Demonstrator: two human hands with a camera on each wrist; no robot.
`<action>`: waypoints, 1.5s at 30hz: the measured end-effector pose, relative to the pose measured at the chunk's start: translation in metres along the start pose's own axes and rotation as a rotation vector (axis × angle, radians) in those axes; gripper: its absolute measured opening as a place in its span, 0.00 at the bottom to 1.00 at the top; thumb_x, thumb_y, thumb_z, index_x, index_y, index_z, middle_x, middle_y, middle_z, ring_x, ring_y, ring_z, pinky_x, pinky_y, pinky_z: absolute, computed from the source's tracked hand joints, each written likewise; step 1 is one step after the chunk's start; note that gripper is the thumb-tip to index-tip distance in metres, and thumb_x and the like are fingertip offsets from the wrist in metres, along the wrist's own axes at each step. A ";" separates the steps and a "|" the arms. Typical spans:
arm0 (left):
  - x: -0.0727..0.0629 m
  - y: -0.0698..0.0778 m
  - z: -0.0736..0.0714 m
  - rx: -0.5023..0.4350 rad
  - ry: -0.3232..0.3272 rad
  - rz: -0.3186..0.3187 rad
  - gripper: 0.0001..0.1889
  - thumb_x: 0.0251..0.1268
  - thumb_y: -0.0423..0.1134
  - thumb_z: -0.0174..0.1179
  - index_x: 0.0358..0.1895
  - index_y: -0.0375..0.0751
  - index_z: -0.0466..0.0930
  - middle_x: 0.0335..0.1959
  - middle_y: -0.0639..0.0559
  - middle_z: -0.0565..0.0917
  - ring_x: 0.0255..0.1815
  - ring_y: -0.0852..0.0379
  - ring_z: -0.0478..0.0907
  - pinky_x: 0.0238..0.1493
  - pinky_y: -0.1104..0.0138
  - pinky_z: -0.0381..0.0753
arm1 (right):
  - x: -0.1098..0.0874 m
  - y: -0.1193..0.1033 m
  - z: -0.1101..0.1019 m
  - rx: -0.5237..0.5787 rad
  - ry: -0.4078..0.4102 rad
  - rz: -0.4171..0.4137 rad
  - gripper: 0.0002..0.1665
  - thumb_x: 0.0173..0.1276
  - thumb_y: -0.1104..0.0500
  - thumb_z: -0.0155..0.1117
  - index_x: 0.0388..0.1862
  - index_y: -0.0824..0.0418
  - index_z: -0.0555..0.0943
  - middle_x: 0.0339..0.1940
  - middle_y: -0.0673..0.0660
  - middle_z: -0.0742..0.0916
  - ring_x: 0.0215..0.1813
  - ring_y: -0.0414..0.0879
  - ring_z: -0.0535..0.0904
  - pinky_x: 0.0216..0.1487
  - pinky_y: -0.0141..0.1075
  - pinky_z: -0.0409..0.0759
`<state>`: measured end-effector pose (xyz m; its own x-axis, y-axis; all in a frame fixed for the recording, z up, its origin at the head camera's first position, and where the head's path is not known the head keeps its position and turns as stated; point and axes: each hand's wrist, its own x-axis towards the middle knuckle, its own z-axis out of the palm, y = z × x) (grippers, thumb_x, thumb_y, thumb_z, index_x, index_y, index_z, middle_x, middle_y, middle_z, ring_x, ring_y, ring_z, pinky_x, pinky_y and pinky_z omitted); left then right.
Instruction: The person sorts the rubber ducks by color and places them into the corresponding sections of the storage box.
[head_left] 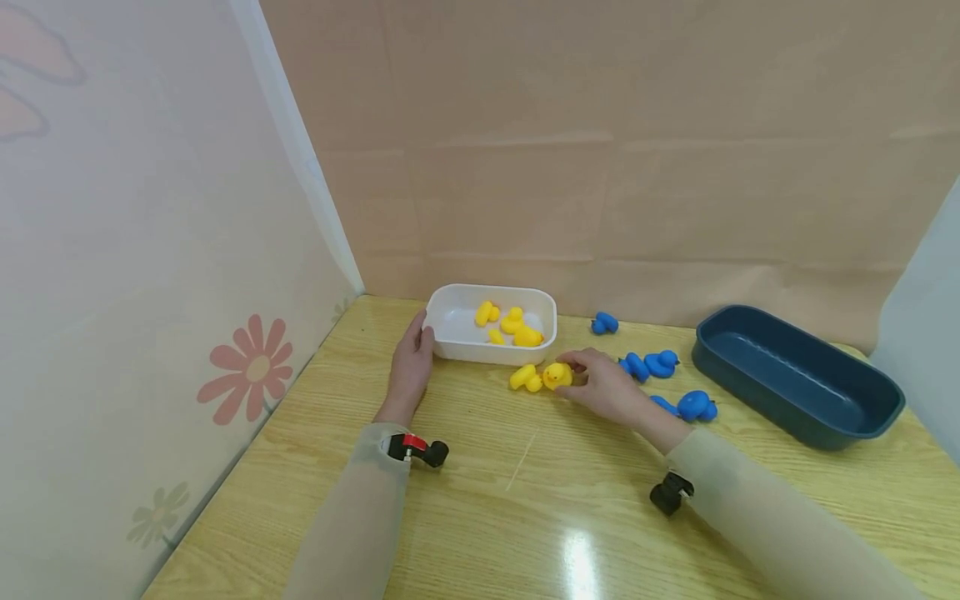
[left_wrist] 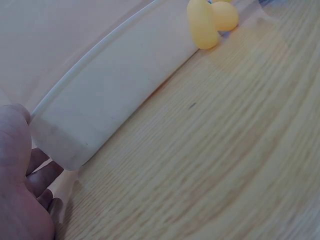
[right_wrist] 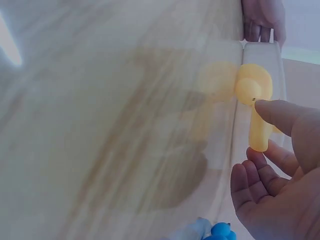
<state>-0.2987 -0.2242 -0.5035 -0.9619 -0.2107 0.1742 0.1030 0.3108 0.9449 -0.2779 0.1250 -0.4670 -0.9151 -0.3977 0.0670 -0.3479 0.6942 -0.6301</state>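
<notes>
Between the thumb and fingers of my right hand [head_left: 603, 387] is a yellow rubber duck [head_left: 557, 376], pinched close over the table. Another yellow duck [head_left: 524, 378] lies just left of it, by the front wall of a white container [head_left: 480, 352]. Several yellow ducks [head_left: 513, 321] lie inside that container. My left hand [head_left: 410, 367] rests against the container's left end, its thumb near the rim. In the left wrist view, its fingers [left_wrist: 44, 177] lie against the end corner, partly hidden behind it.
Several blue ducks [head_left: 662, 363] lie on the wooden table [head_left: 480, 500] right of my right hand, one blue duck [head_left: 604, 323] farther back. A dark blue container [head_left: 772, 404] stands at the right. A brown paper backdrop [head_left: 600, 167] rises behind the table.
</notes>
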 end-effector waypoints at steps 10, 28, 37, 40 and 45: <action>0.001 0.002 -0.001 -0.008 -0.002 -0.011 0.30 0.94 0.50 0.44 0.90 0.48 0.59 0.88 0.50 0.64 0.88 0.51 0.60 0.85 0.55 0.62 | -0.005 -0.009 -0.019 0.040 0.055 -0.040 0.31 0.75 0.54 0.79 0.72 0.67 0.83 0.63 0.63 0.87 0.63 0.60 0.81 0.61 0.54 0.85; 0.000 0.001 0.001 -0.016 0.001 -0.028 0.30 0.94 0.48 0.45 0.90 0.49 0.59 0.88 0.50 0.64 0.88 0.51 0.60 0.86 0.54 0.62 | 0.015 -0.032 -0.033 0.068 0.155 -0.055 0.30 0.77 0.54 0.78 0.72 0.66 0.83 0.61 0.63 0.85 0.62 0.59 0.78 0.63 0.54 0.83; -0.001 0.003 0.002 -0.006 0.007 -0.029 0.30 0.94 0.49 0.45 0.90 0.49 0.59 0.88 0.49 0.64 0.88 0.50 0.60 0.86 0.53 0.62 | 0.032 -0.043 -0.029 0.068 0.140 -0.057 0.33 0.78 0.52 0.77 0.73 0.67 0.81 0.62 0.65 0.86 0.63 0.63 0.78 0.63 0.55 0.83; -0.001 0.002 0.002 -0.002 0.005 -0.033 0.30 0.94 0.49 0.45 0.91 0.49 0.58 0.88 0.50 0.63 0.88 0.49 0.59 0.86 0.53 0.61 | 0.038 -0.047 -0.026 0.064 0.127 -0.053 0.33 0.78 0.52 0.77 0.74 0.66 0.81 0.62 0.66 0.85 0.64 0.64 0.78 0.62 0.55 0.83; 0.000 -0.001 0.002 0.001 0.007 -0.031 0.30 0.94 0.49 0.44 0.91 0.49 0.58 0.88 0.49 0.64 0.88 0.49 0.59 0.86 0.52 0.61 | 0.046 -0.051 -0.020 0.064 0.126 -0.046 0.33 0.78 0.52 0.77 0.75 0.65 0.81 0.62 0.65 0.84 0.63 0.64 0.78 0.58 0.53 0.83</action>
<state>-0.2995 -0.2224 -0.5050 -0.9628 -0.2269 0.1465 0.0725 0.3053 0.9495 -0.3061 0.0827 -0.4163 -0.9180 -0.3475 0.1911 -0.3804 0.6358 -0.6716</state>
